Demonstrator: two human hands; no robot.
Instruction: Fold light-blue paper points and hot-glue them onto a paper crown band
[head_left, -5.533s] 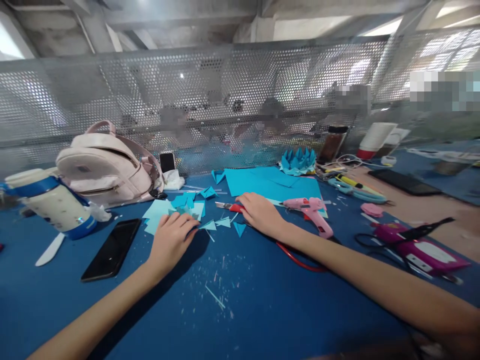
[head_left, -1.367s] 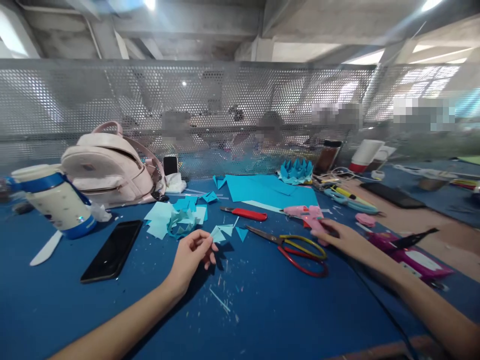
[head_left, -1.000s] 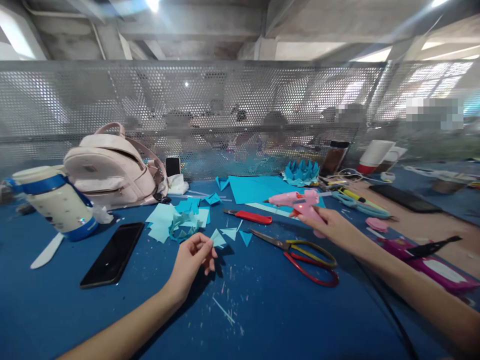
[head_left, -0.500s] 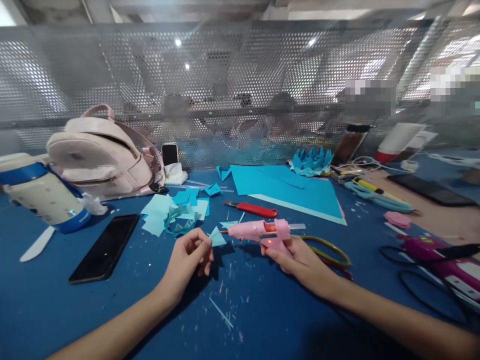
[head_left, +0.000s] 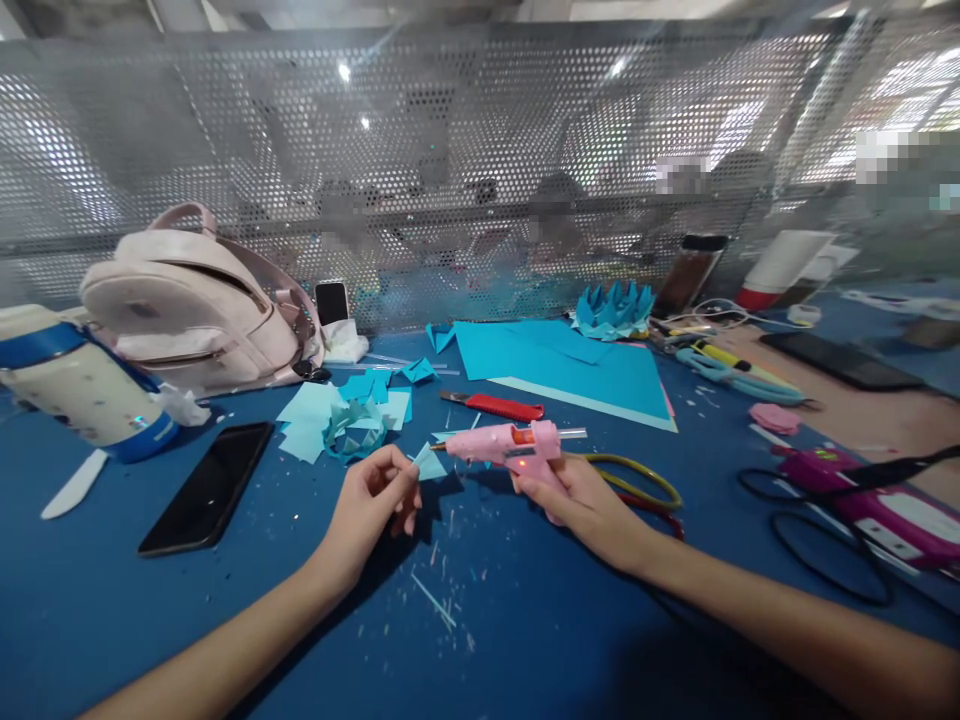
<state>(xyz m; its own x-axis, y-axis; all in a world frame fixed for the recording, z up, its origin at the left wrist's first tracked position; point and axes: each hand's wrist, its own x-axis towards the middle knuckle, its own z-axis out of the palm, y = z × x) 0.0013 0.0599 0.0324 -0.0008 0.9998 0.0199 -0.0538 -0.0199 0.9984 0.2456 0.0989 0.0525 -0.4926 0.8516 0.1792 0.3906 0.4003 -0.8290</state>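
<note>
Between thumb and fingers, my left hand (head_left: 382, 490) pinches a small folded piece of light blue paper (head_left: 430, 463). My right hand (head_left: 577, 500) is wrapped round the handle of a pink hot glue gun (head_left: 517, 445), which has a small orange light lit. The gun's nozzle points left and meets or nearly meets the paper; I cannot tell if they touch. A clear glue stick (head_left: 573, 433) juts from the gun's back. Just behind my left hand lies a ring of folded blue paper (head_left: 355, 430), beside loose light blue sheets (head_left: 301, 415).
A red utility knife (head_left: 502, 406) lies beyond the gun, before large blue sheets (head_left: 540, 350) and a blue pointed paper piece (head_left: 615, 312). On the left are a phone (head_left: 210, 488), a bottle (head_left: 82, 385) and a backpack (head_left: 195, 300). A magenta power strip (head_left: 862, 500) with cables sits right.
The view has shifted slightly, so everything sits a little higher and further left. The glue gun's nozzle still sits at the paper, and both grips are unchanged.
</note>
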